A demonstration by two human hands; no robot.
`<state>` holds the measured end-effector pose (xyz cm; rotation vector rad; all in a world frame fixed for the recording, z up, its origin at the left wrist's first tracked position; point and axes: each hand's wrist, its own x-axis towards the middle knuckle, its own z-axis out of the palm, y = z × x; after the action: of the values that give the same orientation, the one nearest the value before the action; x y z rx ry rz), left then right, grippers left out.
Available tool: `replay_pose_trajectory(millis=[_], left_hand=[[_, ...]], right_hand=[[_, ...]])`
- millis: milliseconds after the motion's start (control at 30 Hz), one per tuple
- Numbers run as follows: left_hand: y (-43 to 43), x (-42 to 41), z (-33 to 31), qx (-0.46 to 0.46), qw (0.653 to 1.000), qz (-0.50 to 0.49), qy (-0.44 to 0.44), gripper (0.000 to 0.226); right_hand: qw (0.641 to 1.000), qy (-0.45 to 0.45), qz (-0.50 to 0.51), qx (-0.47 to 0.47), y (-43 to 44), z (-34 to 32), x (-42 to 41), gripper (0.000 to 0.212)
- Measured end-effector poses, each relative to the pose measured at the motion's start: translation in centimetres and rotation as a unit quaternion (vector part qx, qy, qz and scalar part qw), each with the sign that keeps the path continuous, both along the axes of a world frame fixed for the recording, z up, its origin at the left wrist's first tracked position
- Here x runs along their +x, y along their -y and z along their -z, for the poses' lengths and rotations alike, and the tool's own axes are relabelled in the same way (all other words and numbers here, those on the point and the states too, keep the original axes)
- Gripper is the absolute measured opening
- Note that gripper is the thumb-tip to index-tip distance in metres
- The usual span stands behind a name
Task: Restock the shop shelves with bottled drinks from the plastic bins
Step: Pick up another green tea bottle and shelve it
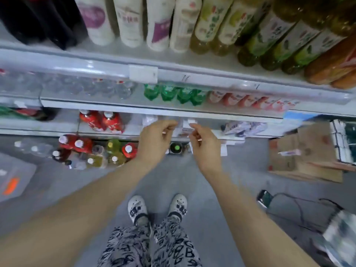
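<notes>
A shop worker leans over a low grey metal shelf [38,131], both bare arms stretched to a gap in the row where pale clear-plastic bottles [149,120] stand. The left hand [154,140] and right hand [206,144] hover close together at the shelf lip, fingers curled. Motion blur hides whether either pinches a bottle or a cap, so their hold cannot be told.

The step looks like placing or straightening stock in that slot. The supply, a cluster of red-labelled and yellow-green bottled drinks with white caps [96,153], sits on the floor just left of the left wrist, apparently in a bin whose walls are hard to make out. The next move probably calls for a stoop to that cluster, a firm grasp on 1 bottle and a lift under the overhanging shelf above.

A clear plastic container with an orange latch [13,180] lies far left. A green-capped bottle [175,148] stands on the floor between the hands. Flattened brown cardboard boxes [304,153] and a dark phone on a cable [264,197] crowd the right.
</notes>
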<state>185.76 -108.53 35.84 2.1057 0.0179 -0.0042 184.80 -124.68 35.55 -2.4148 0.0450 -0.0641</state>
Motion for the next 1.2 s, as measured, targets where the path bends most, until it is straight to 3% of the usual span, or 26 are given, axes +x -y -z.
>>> replay_pose_trajectory(millis=[400,567,700,800,1033,1200], left_hand=[[2.3,-5.3,21.6,-0.028,0.989,-0.038,-0.139,0.032],[4.8,-7.1,31.8,-0.048,0.969,-0.03,-0.242,0.043],[7.0,-7.1,39.9,-0.037,0.963,-0.019,-0.268,0.055],[8.5,-6.6,45.2,-0.075,0.955,-0.014,-0.286,0.061],[9.8,-4.4,55.9,-0.025,0.952,0.023,-0.305,0.076],[10.7,-3.0,60.8,0.008,0.951,0.039,-0.306,0.087]], right_hand=[[0.984,-0.175,-0.027,0.01,3.9,21.1,-3.2,0.053],[0.971,-0.238,-0.031,0.001,5.7,30.3,-3.6,0.06],[0.96,-0.281,-0.022,-0.004,7.0,38.2,-3.2,0.066],[0.959,-0.283,-0.023,-0.006,7.8,44.2,-2.6,0.07],[0.962,-0.272,-0.029,-0.004,9.2,55.6,0.5,0.089],[0.976,-0.209,-0.057,-0.016,9.7,61.2,3.7,0.102]])
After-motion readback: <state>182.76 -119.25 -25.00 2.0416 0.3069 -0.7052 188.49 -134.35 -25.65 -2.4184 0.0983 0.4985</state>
